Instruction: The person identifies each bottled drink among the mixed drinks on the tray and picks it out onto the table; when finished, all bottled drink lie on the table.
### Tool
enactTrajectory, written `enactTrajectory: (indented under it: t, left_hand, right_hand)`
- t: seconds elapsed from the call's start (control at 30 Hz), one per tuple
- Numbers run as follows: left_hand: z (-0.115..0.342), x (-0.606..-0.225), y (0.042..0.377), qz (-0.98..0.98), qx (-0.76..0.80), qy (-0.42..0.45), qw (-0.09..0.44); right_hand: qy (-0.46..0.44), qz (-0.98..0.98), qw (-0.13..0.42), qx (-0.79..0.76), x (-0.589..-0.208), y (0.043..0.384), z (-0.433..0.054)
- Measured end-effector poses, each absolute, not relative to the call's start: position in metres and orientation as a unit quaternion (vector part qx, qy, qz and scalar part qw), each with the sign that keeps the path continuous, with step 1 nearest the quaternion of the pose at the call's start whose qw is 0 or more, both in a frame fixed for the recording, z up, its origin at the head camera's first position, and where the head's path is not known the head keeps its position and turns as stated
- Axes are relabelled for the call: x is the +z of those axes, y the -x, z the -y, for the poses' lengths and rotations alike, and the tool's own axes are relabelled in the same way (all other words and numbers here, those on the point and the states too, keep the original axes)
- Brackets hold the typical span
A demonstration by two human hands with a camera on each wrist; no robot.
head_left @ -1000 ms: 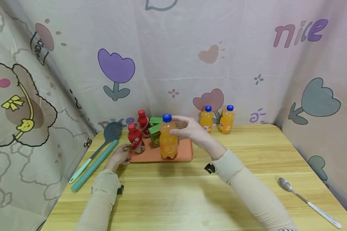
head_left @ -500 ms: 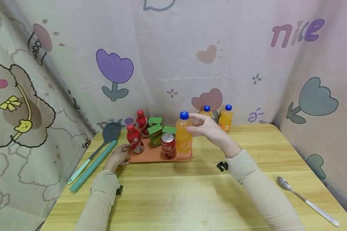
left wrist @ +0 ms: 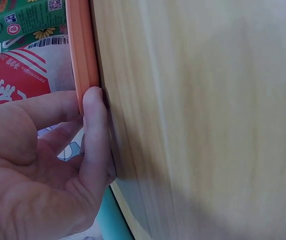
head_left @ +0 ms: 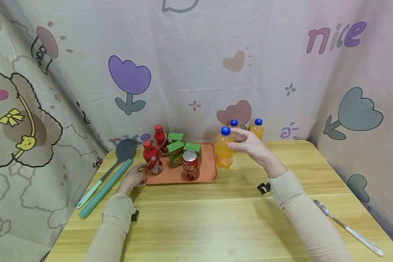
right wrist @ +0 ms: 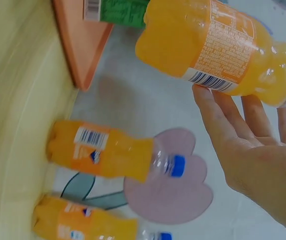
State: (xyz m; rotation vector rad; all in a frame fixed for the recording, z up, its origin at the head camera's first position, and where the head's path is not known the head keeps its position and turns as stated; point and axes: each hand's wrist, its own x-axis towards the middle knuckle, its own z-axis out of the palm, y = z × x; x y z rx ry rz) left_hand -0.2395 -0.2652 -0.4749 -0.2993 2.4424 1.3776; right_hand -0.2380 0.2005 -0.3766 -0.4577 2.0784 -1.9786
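Observation:
My right hand (head_left: 249, 145) holds an orange soda bottle (head_left: 224, 153) with a blue cap, upright, just past the right end of the orange tray (head_left: 207, 160). In the right wrist view the fingertips (right wrist: 205, 95) lie along the bottle's side. My left hand (head_left: 135, 177) pinches the tray's left front corner between thumb and finger. On the tray stand two red bottles (head_left: 153, 158) (head_left: 161, 140), several green juice boxes (head_left: 175, 153) and a red soda can (head_left: 191, 166).
Two more orange soda bottles (right wrist: 100, 150) (right wrist: 83, 220) stand at the back right by the curtain. A slotted turner (head_left: 126, 150) and a green rod (head_left: 106, 189) lie left of the tray. A long-handled spoon (head_left: 347, 229) lies at the table's right side.
My right hand has carried the orange soda bottle rightward, from in front of the can to beyond the tray's right end, uncovering the can and a juice box. The left hand stays at the tray corner.

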Motion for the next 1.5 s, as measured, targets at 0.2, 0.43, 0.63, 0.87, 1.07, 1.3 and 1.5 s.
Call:
enactTrajectory:
  t: [0.2,0.43,0.63,0.87,1.07,1.3,1.5]
  left_hand:
    - [0.266,-0.475,0.239,-0.854,0.484,0.105,0.161]
    - [0.267,-0.475,0.24,-0.853,0.485,0.103,0.161]
    - [0.267,-0.476,0.24,-0.853,0.486,0.103,0.16]
    - [0.267,-0.476,0.24,-0.854,0.484,0.105,0.161]
    - [0.267,-0.476,0.241,-0.854,0.485,0.104,0.159]
    - [0.267,-0.477,0.24,-0.854,0.485,0.103,0.16]
    - [0.268,-0.475,0.241,-0.853,0.483,0.108,0.163]
  right_hand:
    - [0.144,-0.709,0.096,-0.684,-0.383,0.242,-0.22]
    - [0.111,-0.714,0.083,-0.686,-0.392,0.247,-0.246]
    - [0.053,-0.722,0.077,-0.685,-0.395,0.249,-0.268]
    - [0.016,-0.715,0.045,-0.698,-0.406,0.255,-0.289]
    - [-0.003,-0.685,0.015,-0.728,-0.417,0.257,-0.306]
    - [-0.028,-0.668,-0.009,-0.743,-0.424,0.261,-0.323]
    - [-0.078,-0.692,-0.02,-0.718,-0.427,0.266,-0.328]
